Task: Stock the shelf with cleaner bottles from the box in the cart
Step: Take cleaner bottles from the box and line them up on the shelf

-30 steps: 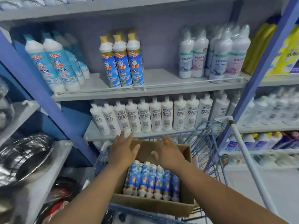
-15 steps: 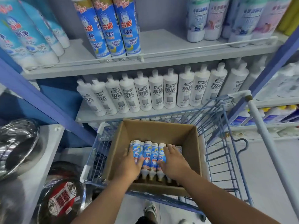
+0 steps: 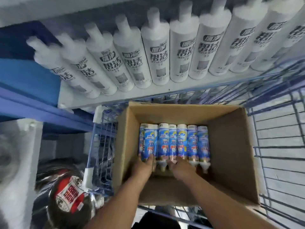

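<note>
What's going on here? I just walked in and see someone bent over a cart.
A person is reaching into a cardboard box that sits in a blue wire cart. The left hand and right hand are both at the neck ends of the blue cleaner bottles lying in a row inside. None is lifted out yet. The shelf beyond holds a row of white bottles.

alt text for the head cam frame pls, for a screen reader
Both hands, left hand and right hand, reach into a cardboard box in a blue wire cart, touching blue-labelled bottles lying side by side. White bottles line the shelf above.
</note>
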### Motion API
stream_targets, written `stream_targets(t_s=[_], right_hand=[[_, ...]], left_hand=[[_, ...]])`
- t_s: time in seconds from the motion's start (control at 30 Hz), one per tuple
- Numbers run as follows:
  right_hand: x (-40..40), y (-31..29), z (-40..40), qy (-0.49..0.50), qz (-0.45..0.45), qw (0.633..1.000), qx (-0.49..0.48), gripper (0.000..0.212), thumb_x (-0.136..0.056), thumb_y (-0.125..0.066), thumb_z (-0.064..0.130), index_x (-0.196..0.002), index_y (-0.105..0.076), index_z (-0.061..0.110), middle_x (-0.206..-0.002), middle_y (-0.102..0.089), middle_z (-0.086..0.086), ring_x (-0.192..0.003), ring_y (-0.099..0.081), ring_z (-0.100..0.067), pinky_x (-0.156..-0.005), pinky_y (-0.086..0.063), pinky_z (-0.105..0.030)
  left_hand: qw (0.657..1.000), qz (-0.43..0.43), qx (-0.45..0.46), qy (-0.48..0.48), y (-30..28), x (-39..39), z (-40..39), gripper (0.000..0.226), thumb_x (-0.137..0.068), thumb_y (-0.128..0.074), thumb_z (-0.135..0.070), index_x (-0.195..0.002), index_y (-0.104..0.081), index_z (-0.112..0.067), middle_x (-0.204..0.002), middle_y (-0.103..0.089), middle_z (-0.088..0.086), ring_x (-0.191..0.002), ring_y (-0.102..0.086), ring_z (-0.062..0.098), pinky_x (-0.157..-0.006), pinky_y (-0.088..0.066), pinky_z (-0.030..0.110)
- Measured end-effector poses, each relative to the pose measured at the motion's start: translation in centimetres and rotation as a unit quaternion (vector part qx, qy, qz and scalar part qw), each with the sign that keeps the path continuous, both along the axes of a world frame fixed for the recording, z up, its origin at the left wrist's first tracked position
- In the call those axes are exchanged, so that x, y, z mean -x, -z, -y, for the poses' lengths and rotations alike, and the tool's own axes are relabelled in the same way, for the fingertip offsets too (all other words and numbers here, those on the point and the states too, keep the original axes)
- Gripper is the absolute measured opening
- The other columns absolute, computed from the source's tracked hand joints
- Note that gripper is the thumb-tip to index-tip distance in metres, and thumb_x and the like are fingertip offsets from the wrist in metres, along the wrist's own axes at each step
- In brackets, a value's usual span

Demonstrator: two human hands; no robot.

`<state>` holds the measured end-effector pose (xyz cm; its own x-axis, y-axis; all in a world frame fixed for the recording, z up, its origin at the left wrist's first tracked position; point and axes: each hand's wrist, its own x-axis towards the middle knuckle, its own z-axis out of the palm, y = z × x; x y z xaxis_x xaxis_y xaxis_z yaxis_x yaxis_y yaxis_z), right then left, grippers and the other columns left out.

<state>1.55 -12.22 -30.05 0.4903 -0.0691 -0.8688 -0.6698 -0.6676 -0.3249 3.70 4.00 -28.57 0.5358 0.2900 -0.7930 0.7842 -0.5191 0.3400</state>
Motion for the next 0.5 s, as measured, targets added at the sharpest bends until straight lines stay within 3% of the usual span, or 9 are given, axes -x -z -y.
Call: stream_targets(t_s=[0.07,0.13,0.27,0.33,0.4,0.5], right_hand=[[-0.6,2.2,-0.5,0.041,-0.033,0.998,-0.029,0.063,-0.104,-0.036,0.053,-0.149,-0.037,0.008,-0.15,-0.046,-0.015,-0.136,-0.045,-0.032,-0.107,-0.038,-0.035],[-1.1,4.6,-0.9,0.083,-0.07,0.993,-0.055,0.067,-0.104,-0.034,0.054,-0.151,-0.036,0.005,-0.152,-0.044,-0.016,-0.138,-0.043,-0.032,-0.108,-0.035,-0.034],[-1.3,8.5,-0.9,0.138,-0.126,0.979,-0.085,0.067,-0.102,-0.032,0.059,-0.142,-0.052,0.009,-0.151,-0.046,-0.015,-0.136,-0.046,-0.03,-0.106,-0.035,-0.032],[-1.2,9.7,-0.7,0.189,-0.15,0.965,-0.103,0.065,-0.101,-0.039,0.06,-0.141,-0.054,0.011,-0.151,-0.047,-0.013,-0.135,-0.046,-0.03,-0.108,-0.034,-0.032],[-1.2,10.7,-0.8,0.222,-0.163,0.953,-0.124,0.065,-0.097,-0.044,0.063,-0.137,-0.059,0.013,-0.146,-0.052,-0.011,-0.131,-0.049,-0.03,-0.108,-0.037,-0.034],[-1.2,12.1,-1.9,0.285,-0.161,0.927,-0.181,0.053,-0.095,-0.054,0.06,-0.123,-0.066,0.016,-0.128,-0.064,-0.004,-0.119,-0.056,-0.026,-0.108,-0.04,-0.039]], left_hand=[[0.999,-0.026,-0.002,-0.022,3.2,0.0,-0.3,0.071,-0.085,-0.057,-0.064,-0.139,-0.056,-0.019,-0.123,-0.069,0.007,-0.107,-0.066,0.028,-0.092,-0.052,0.033],[0.999,-0.038,-0.003,-0.033,5.4,-0.1,-0.4,0.063,-0.087,-0.059,-0.06,-0.136,-0.059,-0.021,-0.123,-0.068,0.006,-0.106,-0.065,0.026,-0.091,-0.051,0.034],[0.997,-0.055,0.021,-0.058,8.0,0.0,-0.5,0.049,-0.089,-0.068,-0.044,-0.129,-0.062,-0.017,-0.124,-0.068,0.003,-0.106,-0.064,0.022,-0.094,-0.051,0.035],[0.994,-0.064,0.018,-0.082,9.6,0.2,-0.9,0.056,-0.082,-0.074,-0.047,-0.128,-0.063,-0.019,-0.118,-0.07,0.004,-0.103,-0.066,0.022,-0.093,-0.053,0.036],[0.992,-0.074,0.022,-0.103,10.8,0.5,-0.9,0.059,-0.08,-0.076,-0.047,-0.129,-0.062,-0.019,-0.118,-0.07,0.005,-0.105,-0.066,0.023,-0.093,-0.053,0.036],[0.987,-0.075,0.022,-0.138,12.6,0.4,-0.6,0.05,-0.083,-0.079,-0.03,-0.127,-0.063,-0.016,-0.12,-0.069,0.005,-0.108,-0.065,0.024,-0.086,-0.051,0.032]])
